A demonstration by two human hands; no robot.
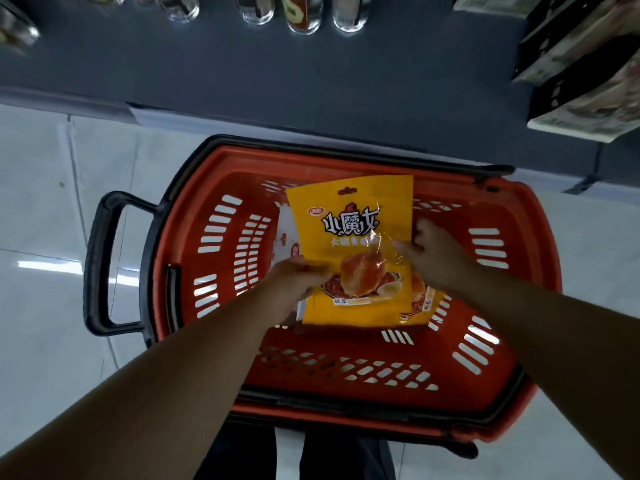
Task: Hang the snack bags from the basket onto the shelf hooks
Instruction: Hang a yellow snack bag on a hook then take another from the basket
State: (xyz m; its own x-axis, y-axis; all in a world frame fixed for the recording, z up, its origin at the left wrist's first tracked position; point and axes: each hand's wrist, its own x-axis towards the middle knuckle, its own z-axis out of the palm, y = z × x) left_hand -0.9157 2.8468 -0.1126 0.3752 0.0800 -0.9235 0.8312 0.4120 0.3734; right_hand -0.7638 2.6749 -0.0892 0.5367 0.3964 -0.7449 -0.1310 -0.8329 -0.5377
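Observation:
A red plastic basket [512,271] with a black rim and handle stands on the floor below me. Over it I hold a yellow snack bag [353,216] printed with a picture of food. My left hand [298,282] grips the bag's lower left edge. My right hand [433,254] pinches its right edge at mid height. A second yellow bag [420,303] shows just behind it at the lower right, and a white bag [287,237] lies in the basket behind the left side. No shelf hooks are in view.
A dark grey shelf base [311,81] runs across the top, with clear bottles [304,12] above it. Boxed goods [588,64] stick out at the upper right. White floor tiles [41,271] surround the basket. My legs show at the bottom edge.

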